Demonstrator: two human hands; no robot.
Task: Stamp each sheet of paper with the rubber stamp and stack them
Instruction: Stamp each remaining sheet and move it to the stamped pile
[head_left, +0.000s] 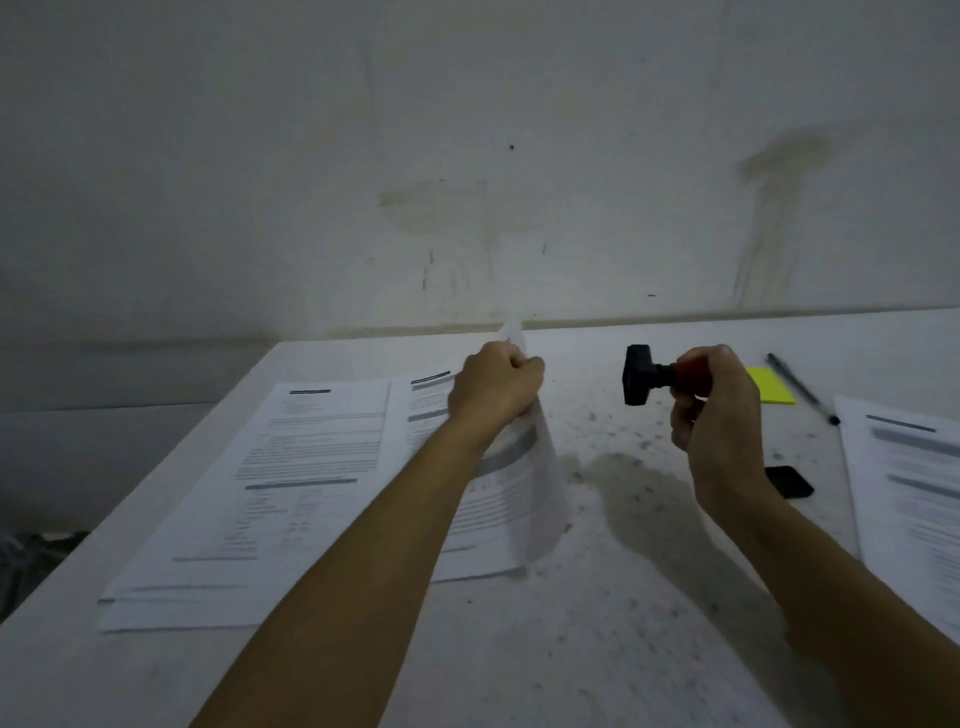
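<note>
Your left hand (496, 387) is closed round the far edge of a white printed sheet of paper (514, 488), fingers curled on it, and has the sheet lifted and curved up off the white speckled tabletop (597, 597). Its near edge lies on or close to the spread of printed white sheets (291, 493) at the left of the table; contact cannot be confirmed.

Your right hand (714, 410) grips the red handle of the rubber stamp with its black base (638, 375). The stamp is held on its side in the air, base pointing left toward the lifted sheet, clear of any paper.

A further printed white sheet (914, 499) lies at the right edge, well apart. A small black flat pad (788, 481), possibly the ink pad, sits just beyond your right wrist.

Judgement: you are moving a sheet between stamping and stacking; whether it bears a stamp cannot be told. Next, lay it flat, square its edges, then turn the stamp base downward.
</note>
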